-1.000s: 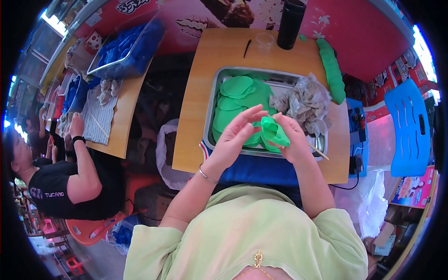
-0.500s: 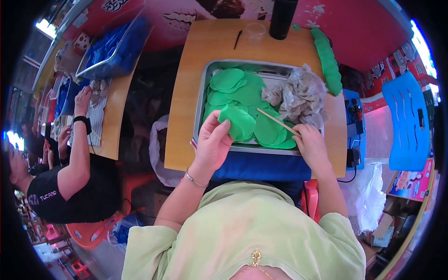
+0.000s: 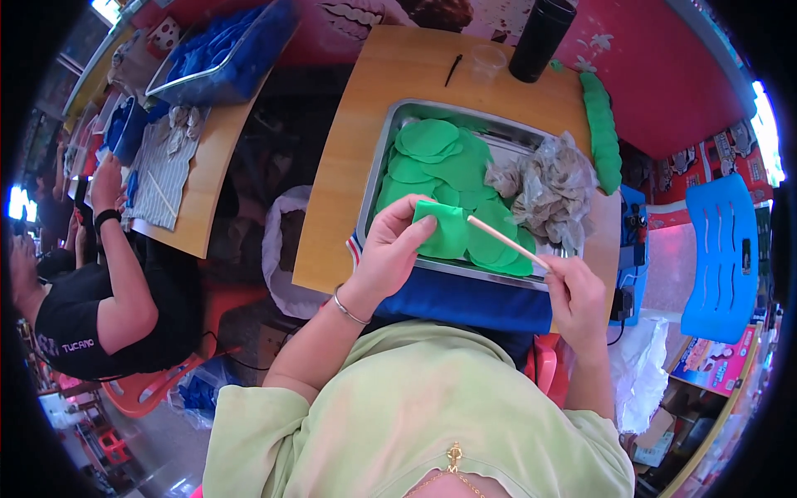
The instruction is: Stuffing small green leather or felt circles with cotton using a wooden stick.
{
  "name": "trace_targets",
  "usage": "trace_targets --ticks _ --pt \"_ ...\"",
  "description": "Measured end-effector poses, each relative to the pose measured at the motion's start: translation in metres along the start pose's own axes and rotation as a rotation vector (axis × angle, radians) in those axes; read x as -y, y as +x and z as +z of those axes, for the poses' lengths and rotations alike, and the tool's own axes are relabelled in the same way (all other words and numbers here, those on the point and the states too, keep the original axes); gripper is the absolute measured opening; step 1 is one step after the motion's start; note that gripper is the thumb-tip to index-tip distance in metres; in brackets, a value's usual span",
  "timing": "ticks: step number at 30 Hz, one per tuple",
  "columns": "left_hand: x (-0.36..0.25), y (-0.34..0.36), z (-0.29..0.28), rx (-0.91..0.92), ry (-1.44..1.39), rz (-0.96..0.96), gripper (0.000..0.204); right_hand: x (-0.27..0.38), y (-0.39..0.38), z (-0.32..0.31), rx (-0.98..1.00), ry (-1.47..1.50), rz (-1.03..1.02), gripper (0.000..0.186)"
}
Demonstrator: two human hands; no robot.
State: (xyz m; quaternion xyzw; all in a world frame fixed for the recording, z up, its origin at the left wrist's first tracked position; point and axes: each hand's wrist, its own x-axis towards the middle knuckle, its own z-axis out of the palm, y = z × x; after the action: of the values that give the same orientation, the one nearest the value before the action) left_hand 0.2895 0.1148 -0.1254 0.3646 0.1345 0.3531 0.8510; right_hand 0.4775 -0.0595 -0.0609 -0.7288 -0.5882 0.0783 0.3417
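Between the thumb and fingers of my left hand (image 3: 397, 249) is a thin green fabric piece (image 3: 442, 235), folded over with a straight upper edge. My right hand (image 3: 574, 289) grips a slim wooden stick (image 3: 515, 246), whose far tip meets or nearly meets the right edge of that piece. Both hands are over the near side of a metal tray (image 3: 376, 162). Many flat round green pieces (image 3: 430, 139) lie overlapping in the tray's left and middle. A crumpled heap of sheer beige material (image 3: 552, 195) fills its right side.
Behind the tray stand a black bottle (image 3: 541, 41) and a clear cup (image 3: 487, 60), with a thin black tool (image 3: 453, 70) beside them. A long green roll (image 3: 601, 133) lies along the table's right edge. At left, a co-worker (image 3: 108, 307) sits by another table with a blue-filled bin (image 3: 220, 70).
The green piece in my left hand has gone from a loose rounded shape to a straighter fold. My right hand has drawn back toward me with the stick. The view has shifted.
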Motion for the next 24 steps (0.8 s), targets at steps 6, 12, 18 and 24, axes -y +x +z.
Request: trace_targets --ticks 6,12,18,24 --pt "-0.005 -0.001 -0.001 0.002 0.024 0.019 0.014 -0.002 -0.001 0.011 0.038 -0.016 -0.062 0.021" --pt "-0.011 0.0 0.01 0.088 0.345 0.121 0.005 -0.001 -0.002 0.026 0.069 0.055 -0.054 0.021" --pt "-0.011 -0.004 0.02 0.14 0.358 0.01 0.003 0.005 0.0 0.041 0.099 0.252 0.006 0.022" --pt "-0.017 -0.006 0.032 0.136 0.256 0.051 0.007 -0.002 -0.015 0.053 0.197 0.683 0.265 0.02"
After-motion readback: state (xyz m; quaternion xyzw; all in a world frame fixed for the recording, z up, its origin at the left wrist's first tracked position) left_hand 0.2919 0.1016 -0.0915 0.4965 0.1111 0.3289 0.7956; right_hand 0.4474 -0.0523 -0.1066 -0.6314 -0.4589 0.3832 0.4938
